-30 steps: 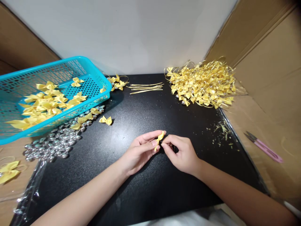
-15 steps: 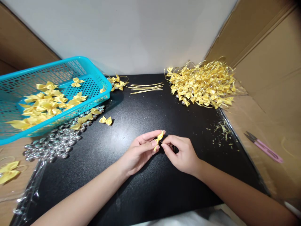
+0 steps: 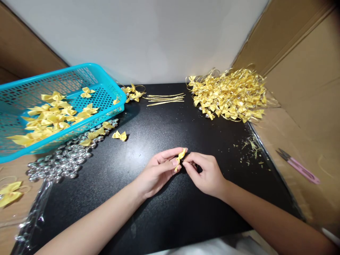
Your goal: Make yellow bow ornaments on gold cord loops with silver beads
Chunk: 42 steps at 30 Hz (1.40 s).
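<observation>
Between the fingers and thumb of my left hand is a small yellow bow, held on edge above the black tabletop. My right hand is closed in a pinch just right of the bow, its fingertips close to the bow's middle. What those fingertips grip is too small to make out. Another yellow bow lies on the black surface to the upper left of my hands. Several thin gold cords lie side by side near the back edge.
At left, a blue basket holds yellow bows, with silver beads beside it. Bows with gold loops form a big pile at back right. Pink snips lie at right, near yellow scraps.
</observation>
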### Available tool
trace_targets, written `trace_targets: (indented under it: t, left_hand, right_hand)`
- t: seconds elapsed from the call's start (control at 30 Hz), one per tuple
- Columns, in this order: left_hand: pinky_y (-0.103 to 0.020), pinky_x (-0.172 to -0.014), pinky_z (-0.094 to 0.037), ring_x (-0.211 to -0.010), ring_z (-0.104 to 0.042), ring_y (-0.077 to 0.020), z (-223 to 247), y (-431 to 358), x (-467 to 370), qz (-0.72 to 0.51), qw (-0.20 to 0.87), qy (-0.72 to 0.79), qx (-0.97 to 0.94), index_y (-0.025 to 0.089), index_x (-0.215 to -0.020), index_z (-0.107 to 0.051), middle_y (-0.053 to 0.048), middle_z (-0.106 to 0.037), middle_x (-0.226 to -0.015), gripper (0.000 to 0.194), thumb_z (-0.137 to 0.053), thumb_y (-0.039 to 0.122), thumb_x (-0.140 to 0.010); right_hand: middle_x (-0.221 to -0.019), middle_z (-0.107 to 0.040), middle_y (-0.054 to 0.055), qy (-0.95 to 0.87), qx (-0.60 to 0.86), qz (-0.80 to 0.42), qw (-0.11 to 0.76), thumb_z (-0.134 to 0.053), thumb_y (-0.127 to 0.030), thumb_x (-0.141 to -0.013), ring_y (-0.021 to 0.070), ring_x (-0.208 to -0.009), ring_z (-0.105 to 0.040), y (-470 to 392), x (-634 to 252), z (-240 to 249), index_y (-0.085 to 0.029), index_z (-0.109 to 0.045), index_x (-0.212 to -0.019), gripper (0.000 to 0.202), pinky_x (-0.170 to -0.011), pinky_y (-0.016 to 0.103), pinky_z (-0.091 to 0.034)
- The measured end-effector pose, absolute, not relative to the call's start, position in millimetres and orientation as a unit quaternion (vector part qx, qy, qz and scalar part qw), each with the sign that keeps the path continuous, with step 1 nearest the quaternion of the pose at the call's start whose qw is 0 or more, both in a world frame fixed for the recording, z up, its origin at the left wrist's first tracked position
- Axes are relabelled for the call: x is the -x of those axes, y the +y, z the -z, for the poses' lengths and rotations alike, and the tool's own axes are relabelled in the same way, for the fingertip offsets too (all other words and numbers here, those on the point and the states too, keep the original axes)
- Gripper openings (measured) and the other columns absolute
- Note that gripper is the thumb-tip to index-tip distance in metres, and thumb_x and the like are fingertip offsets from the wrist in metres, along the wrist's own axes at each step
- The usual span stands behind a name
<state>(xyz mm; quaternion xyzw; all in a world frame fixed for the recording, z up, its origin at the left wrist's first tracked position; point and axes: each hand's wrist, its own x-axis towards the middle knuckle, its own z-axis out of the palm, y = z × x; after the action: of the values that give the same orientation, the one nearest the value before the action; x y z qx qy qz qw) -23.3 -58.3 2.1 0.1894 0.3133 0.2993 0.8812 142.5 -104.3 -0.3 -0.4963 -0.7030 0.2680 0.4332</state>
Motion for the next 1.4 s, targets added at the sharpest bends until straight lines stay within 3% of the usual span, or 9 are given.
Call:
trace_targets:
  t: [0.33, 0.87, 1.4]
  left_hand:
    - [-0.015, -0.069, -0.049, -0.066, -0.06, -0.0052, -2.3, -58.0, 23.1, -0.292, 0.885, 0.304, -0.198, 0.015, -0.098, -0.077, -0.004, -0.074, -0.084, 0.032, -0.083, 0.014, -0.067]
    - [-0.011, -0.062, -0.05, -0.06, -0.059, -0.0041, -5.9, -55.2, 23.9, -0.26, 0.909, 0.273, -0.179, 0.012, -0.095, -0.077, -0.003, -0.07, -0.075, 0.03, -0.082, 0.012, -0.066]
    - [-0.016, -0.063, -0.046, -0.06, -0.058, -0.0057, -6.1, -57.9, 21.7, -0.292, 0.886, 0.284, -0.222, 0.015, -0.088, -0.08, -0.002, -0.072, -0.072, 0.024, -0.084, 0.015, -0.065]
  right_hand:
    - [-0.072, -0.065, 0.001, -0.692, 0.484, -0.292, 0.448, -0.051, -0.012, -0.091, 0.0122, -0.065, -0.061, -101.6, -143.7, -0.8, -0.02, -0.059, -0.078, 0.017, -0.063, 0.023, -0.048]
    - [-0.073, -0.064, 0.0, -0.638, 0.445, -0.445, 0.444, -0.052, -0.02, -0.095, 0.011, -0.066, -0.059, -97.0, -148.4, 8.7, -0.019, -0.062, -0.081, 0.017, -0.062, 0.023, -0.048]
    - [-0.071, -0.063, -0.002, -0.637, 0.442, -0.447, 0.447, -0.053, -0.017, -0.094, 0.01, -0.064, -0.058, -98.4, -148.2, 8.2, -0.02, -0.062, -0.08, 0.017, -0.062, 0.022, -0.047]
